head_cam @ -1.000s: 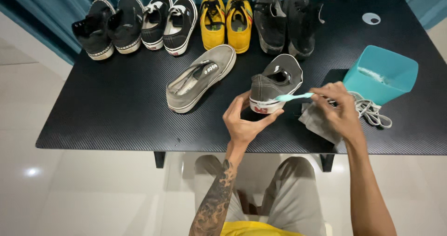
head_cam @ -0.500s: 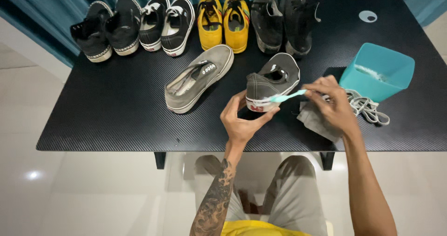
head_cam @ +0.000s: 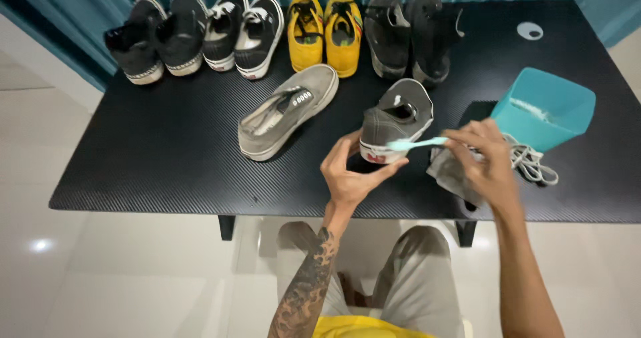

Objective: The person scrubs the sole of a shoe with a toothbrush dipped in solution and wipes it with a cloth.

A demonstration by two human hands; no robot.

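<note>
My left hand (head_cam: 350, 174) cups the heel of the grey shoe (head_cam: 394, 121), which sits near the middle of the table (head_cam: 167, 164), right of its mate (head_cam: 287, 111). It looks light, with soft canvas, so I grip the firmer sole. My right hand (head_cam: 484, 158) pinches the toothbrush (head_cam: 417, 143) against its side.

Along the far edge of the table (head_cam: 167, 164): two black pairs (head_cam: 155, 39), a black-and-white pair (head_cam: 244, 34), a yellow pair (head_cam: 325, 32), a dark pair (head_cam: 410, 34). Mid-table, a lone grey shoe (head_cam: 287, 110). Near the right edge, a teal tub (head_cam: 544, 108), white laces (head_cam: 531, 164), grey cloth (head_cam: 451, 174).
</note>
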